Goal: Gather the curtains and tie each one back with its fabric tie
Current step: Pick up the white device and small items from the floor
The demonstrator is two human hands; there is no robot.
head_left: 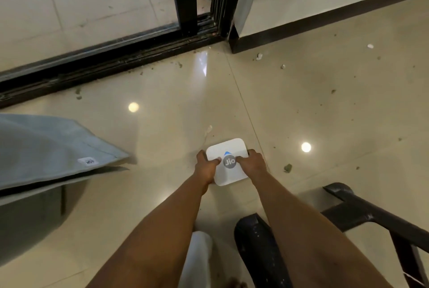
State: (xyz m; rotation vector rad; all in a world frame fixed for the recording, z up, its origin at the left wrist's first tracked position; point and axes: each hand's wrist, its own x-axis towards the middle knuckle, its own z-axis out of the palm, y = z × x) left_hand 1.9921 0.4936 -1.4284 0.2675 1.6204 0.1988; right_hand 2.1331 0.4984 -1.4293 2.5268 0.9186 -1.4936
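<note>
A: Progress on the curtains looked close to nil. Both hands were down at the tiled floor (162,125), busy with a white Jio router box (228,162), not with any fabric tie.

B: How was each grip set?

A: The left hand (205,167) was clamped on the box's left edge, thumb lying across the top towards the logo. The right hand (251,163) was clamped on the right edge the same way. So both grips were closed on the box, which sat between them, on or just above the floor; I couldn't tell which.

B: And the curtain?

A: A grey-blue curtain (53,150) with a small white label (88,161) hung or lay well to the left of the left grip, loose and ungathered as far as the frame showed. I saw no tie anywhere, and nothing bound around the cloth.

B: Anything else near the grips?

A: Beyond them ran the black sliding door track (104,64), with bits of debris scattered on the floor. Behind the right grip, close to the body, stood a dark chair (362,213).

B: So what was left?

A: By my reckoning, everything: the box seemed an obstacle being handled, and gathering and tying each curtain was yet to be done.
</note>
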